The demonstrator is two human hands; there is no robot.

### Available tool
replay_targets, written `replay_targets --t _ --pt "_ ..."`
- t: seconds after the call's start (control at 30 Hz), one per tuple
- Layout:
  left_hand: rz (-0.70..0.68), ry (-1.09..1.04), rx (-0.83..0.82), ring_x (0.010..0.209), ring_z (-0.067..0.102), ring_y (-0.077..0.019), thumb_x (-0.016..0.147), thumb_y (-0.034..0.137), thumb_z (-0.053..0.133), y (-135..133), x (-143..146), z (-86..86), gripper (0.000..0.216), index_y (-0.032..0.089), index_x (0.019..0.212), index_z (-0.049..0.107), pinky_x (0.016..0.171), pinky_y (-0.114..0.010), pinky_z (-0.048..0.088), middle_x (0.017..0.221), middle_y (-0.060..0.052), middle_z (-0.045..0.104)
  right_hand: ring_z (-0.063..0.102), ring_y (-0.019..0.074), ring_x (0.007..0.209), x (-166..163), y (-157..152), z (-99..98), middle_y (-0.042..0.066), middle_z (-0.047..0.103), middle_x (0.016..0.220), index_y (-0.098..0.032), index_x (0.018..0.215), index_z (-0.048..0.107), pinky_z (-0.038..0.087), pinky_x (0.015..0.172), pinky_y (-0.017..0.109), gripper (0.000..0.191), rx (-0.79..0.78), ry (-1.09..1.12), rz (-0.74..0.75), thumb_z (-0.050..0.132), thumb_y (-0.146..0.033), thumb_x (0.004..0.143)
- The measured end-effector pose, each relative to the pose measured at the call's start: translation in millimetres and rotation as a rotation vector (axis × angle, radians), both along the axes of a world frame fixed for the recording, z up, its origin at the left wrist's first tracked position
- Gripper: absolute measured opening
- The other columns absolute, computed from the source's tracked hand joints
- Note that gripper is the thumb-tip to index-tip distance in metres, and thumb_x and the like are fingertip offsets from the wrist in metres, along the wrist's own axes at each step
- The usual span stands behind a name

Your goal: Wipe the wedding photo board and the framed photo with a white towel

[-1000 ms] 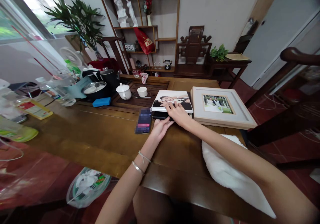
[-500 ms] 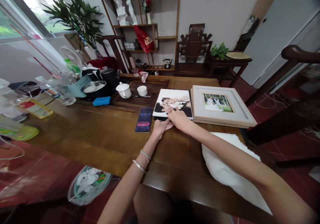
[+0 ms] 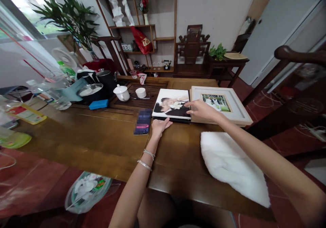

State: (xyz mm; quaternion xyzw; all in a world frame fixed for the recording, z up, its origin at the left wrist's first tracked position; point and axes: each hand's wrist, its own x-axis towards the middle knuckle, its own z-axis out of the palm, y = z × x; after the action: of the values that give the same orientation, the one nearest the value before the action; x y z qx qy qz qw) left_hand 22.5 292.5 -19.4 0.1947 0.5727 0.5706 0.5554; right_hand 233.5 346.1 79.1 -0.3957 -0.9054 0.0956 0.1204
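A photo album point(image 3: 178, 100) with a white cover and a picture of a couple lies on the wooden table, something black showing beneath its front edge. At that edge my left hand point(image 3: 160, 126) rests palm up, thumb and fingers stretched out. My right hand point(image 3: 201, 108) reaches over the album's right side, index finger and thumb apart, fingertips at the cover; the other fingers curl partly. Just right of the album lies a framed photo point(image 3: 216, 102) with a wide pale border, partly covered by my right hand. A phone point(image 3: 142, 122) lies left of the album.
A white fluffy cloth point(image 3: 229, 160) lies at the table's front right. Behind the album are a lidded white cup point(image 3: 121, 93), a small white cup point(image 3: 141, 92) and a tea tray point(image 3: 158, 85). A blue box point(image 3: 98, 104), pot point(image 3: 90, 91) and bottles stand left. A bin point(image 3: 88, 190) is below.
My right hand has moved right, from the album's front middle to its right edge. My left hand stays at the front edge, its fingers now more visible. The view has shifted slightly.
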Motion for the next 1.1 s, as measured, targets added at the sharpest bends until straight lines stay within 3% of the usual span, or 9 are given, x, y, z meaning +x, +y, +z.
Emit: replay_targets --t 0.3,0.5,0.67,0.87,1.0,1.1 --pt "-0.057 0.172 -0.016 0.066 0.074 -0.0271 0.064 0.019 0.081 12.7 -3.7 -5.1 0.02 0.005 0.067 0.068 0.069 -0.031 0.06 0.06 -0.017 0.072 0.054 0.0219 0.119 122.1 -63.8 -19.8 0.011 0.063 0.122 -0.018 0.111 0.065 0.039 0.104 0.04 0.033 0.194 0.228 -0.233 0.046 -0.033 0.089" --pt "-0.112 0.333 -0.041 0.067 0.074 -0.0241 0.067 0.025 0.079 12.1 -2.8 -2.2 0.021 0.009 0.059 0.067 0.067 -0.025 0.058 0.059 -0.015 0.072 0.049 0.0196 0.124 149.9 -82.2 -36.9 0.009 0.061 0.126 -0.021 0.114 0.063 0.037 0.107 0.039 0.033 0.247 0.221 -0.267 0.044 -0.033 0.089" --pt "-0.168 0.517 -0.076 0.067 0.074 -0.0212 0.075 0.029 0.071 8.3 4.4 10.9 0.028 0.011 0.055 0.065 0.063 -0.023 0.057 0.058 -0.011 0.072 0.053 0.0257 0.119 170.0 -72.9 -52.7 0.012 0.063 0.122 -0.017 0.112 0.064 0.039 0.104 0.042 0.034 0.393 0.38 -0.423 0.047 -0.034 0.087" --pt "-0.299 0.801 -0.061 0.055 0.071 -0.018 0.08 0.03 0.063 -14.2 13.4 35.7 0.032 0.012 0.053 0.063 0.056 -0.023 0.054 0.056 -0.009 0.071 0.058 0.029 0.111 196.3 -47.6 -55.1 0.016 0.062 0.123 -0.011 0.126 0.053 0.043 0.096 0.041 0.049 0.158 0.32 -0.89 0.046 -0.037 0.085" --pt "-0.419 1.023 0.081 0.056 0.069 -0.0146 0.084 0.039 0.056 -14.4 36.4 61.0 0.032 0.014 0.065 0.064 0.064 -0.023 0.052 0.061 -0.006 0.072 0.064 0.0293 0.096 203.6 -22.2 -48.4 0.016 0.07 0.1 -0.012 0.107 0.066 0.048 0.083 0.036 0.039 0.011 0.213 -0.956 0.052 -0.04 0.083" --pt "-0.488 1.194 0.119 0.071 0.071 -0.0201 0.086 0.046 0.05 13.7 67.9 79.8 0.037 0.015 0.072 0.065 0.072 -0.029 0.051 0.073 -0.01 0.074 0.064 0.0325 0.093 202.8 -6.4 -40.9 0.019 0.07 0.092 -0.012 0.092 0.069 0.048 0.078 0.037 0.033 -0.071 0.107 -0.986 0.058 -0.041 0.08"
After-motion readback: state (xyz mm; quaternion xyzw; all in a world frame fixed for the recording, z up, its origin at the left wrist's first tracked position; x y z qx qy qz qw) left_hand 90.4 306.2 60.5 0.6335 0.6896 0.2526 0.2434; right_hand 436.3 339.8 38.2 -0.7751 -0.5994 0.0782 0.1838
